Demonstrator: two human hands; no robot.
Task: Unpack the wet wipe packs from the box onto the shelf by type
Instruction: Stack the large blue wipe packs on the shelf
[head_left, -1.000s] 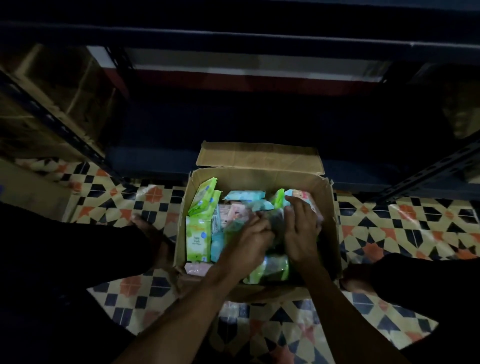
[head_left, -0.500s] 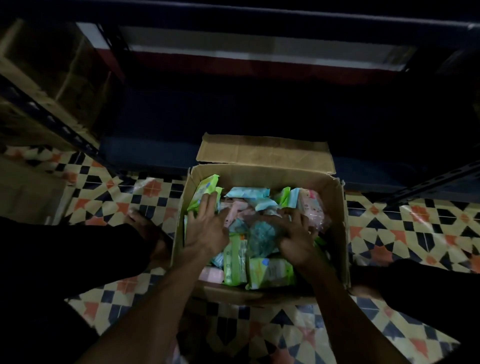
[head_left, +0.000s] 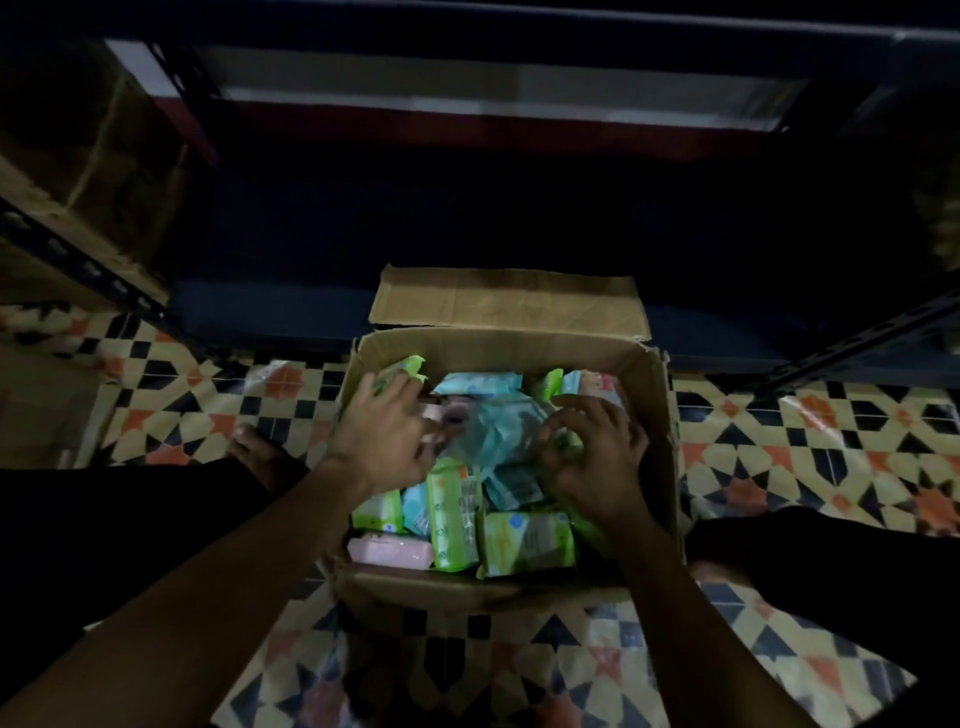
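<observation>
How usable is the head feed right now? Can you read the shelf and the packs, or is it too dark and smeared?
Head view: dim overall; the dark metal shelf is nearly black, its contents unreadable. The open brown cardboard box and its green, blue and pink wet wipe packs are the best-lit area, colours legible, print not. Left hand and right hand are slightly motion-blurred. Wide-angle bending shows at the edges.

One open cardboard box (head_left: 498, 358) stood on the patterned floor, and two hands were in it, the left hand (head_left: 387, 441) and the right hand (head_left: 597, 457). At least five green packs (head_left: 524, 540) showed among the heap, along with about four pale blue packs (head_left: 478, 383) and two pink packs (head_left: 389, 552). Others lay buried or under the hands, so the full number could not be told.
</observation>
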